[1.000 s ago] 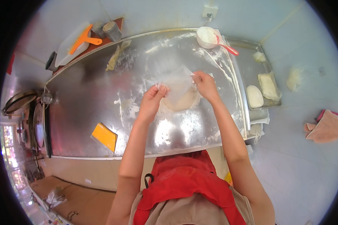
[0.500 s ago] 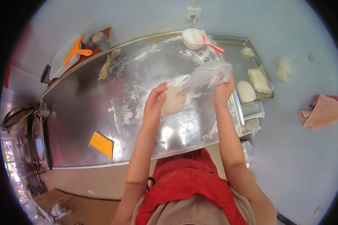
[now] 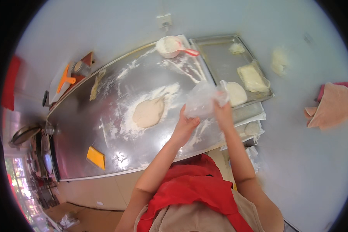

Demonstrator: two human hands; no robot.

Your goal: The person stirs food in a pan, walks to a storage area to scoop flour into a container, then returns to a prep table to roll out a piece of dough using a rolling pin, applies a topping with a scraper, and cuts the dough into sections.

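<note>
A clear plastic bag (image 3: 200, 101) is stretched between my hands over the right part of the steel worktable. My right hand (image 3: 222, 112) is closed on its right end; the fingertips are blurred. At the bag's lower left corner is my left hand (image 3: 185, 129), thumb and fingers on either side of the edge. To the left of both hands, a soft round of dough (image 3: 149, 113) lies on a patch of flour, touched by neither hand. It has a short peak at its upper right.
A white bowl of flour (image 3: 168, 46) with a red-handled scoop (image 3: 189, 51) stands at the back. The metal tray (image 3: 216, 50) on the right holds a white dough block (image 3: 236, 94) and a wrapped pale slab (image 3: 253, 77). A yellow scraper (image 3: 96, 157) lies front left.
The bag has come away from the dough and moved right with both hands. My left hand has left the dough for the bag's edge. The view has shifted.
</note>
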